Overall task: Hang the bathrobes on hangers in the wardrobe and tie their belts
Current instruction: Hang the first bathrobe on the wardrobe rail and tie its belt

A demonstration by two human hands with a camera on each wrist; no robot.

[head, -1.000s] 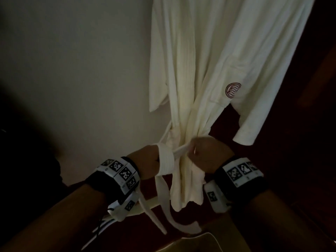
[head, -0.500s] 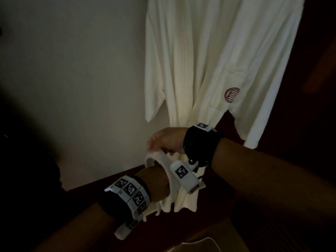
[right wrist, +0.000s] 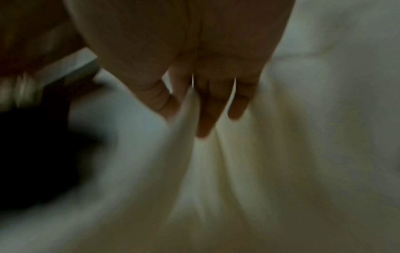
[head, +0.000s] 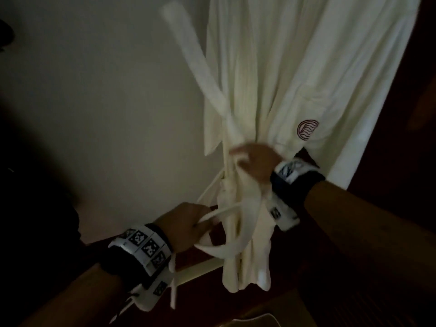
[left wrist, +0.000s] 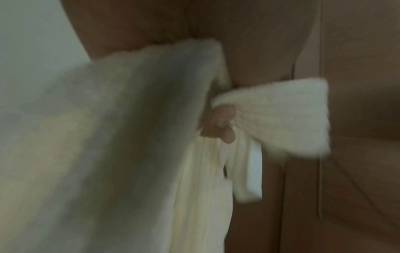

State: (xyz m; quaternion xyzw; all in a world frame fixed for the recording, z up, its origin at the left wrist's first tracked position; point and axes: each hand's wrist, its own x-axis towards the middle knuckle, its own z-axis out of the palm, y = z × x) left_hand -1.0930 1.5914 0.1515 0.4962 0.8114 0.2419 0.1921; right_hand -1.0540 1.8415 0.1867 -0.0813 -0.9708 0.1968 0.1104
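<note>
A cream bathrobe (head: 295, 74) with a red wave emblem (head: 307, 129) hangs in the dim wardrobe, gathered at the waist. Its white belt (head: 200, 64) has one end flung up and to the left, blurred by motion. My right hand (head: 253, 161) grips the belt at the waist, where the strands cross. In the right wrist view the belt (right wrist: 190, 109) runs between my fingers (right wrist: 205, 119). Lower left, my left hand (head: 188, 223) grips a curved loop of belt (head: 226, 246). In the left wrist view fingertips (left wrist: 223, 123) pinch a belt end (left wrist: 279, 119) beside the robe (left wrist: 108, 137).
A pale wall (head: 106, 102) stands left of the robe. Dark wooden wardrobe panelling (head: 412, 161) lies to the right, and a dark wooden ledge (head: 306, 279) runs below the robe's hem. A pale object (head: 259, 320) shows at the bottom edge.
My right hand moved from left of the robe back to its waist, and one belt end flew up to the left. My left hand stayed low on the belt.
</note>
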